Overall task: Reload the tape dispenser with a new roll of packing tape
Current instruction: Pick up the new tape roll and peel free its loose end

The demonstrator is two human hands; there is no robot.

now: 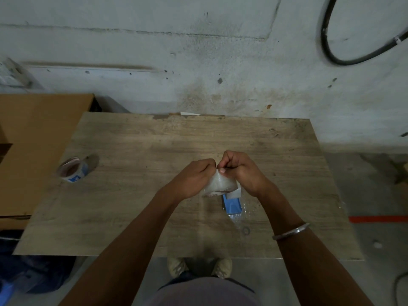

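Left hand (196, 173): fingers curled, pinching the top edge of the new roll from the left, knuckles up, held above the table.
Right hand (240, 171): fingers curled, thumb and forefinger pinching the same top edge from the right; the two hands touch at the pinch.
New roll (220, 184): clear tape, held between both hands over the middle of the table, its brownish core edge showing along the near side; whether the hands pull at a tape end or a wrapper, I cannot tell.
Dispenser (231, 205): blue and white, lying on the table just below and near the roll, partly hidden by the right hand; crinkled clear film lies beside it on the near right.
Old roll (74, 170): nearly spent, blue-labelled, standing tilted at the left of the table, well apart from the hands.
Table (154, 140): wood-grain top against a grey wall.
Box (33, 140): brown cardboard, left of the table.
Bangle (290, 230): metal, on the right forearm.
Cable (331, 40): black, looping on the wall at far right.
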